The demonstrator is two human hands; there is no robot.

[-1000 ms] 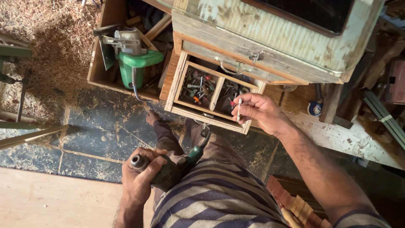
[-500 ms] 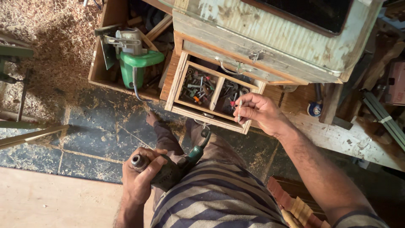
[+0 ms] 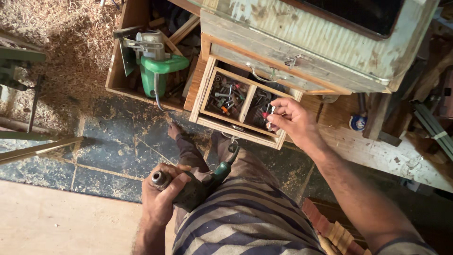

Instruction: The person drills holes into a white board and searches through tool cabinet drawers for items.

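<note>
Wooden drawer [image 3: 204,89] of drill bits [image 3: 227,98]

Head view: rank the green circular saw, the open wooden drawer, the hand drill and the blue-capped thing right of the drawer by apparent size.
1. Open wooden drawer
2. Green circular saw
3. Hand drill, partly covered by the left hand and nearer the camera, so unsure against the saw
4. Blue-capped thing
</note>
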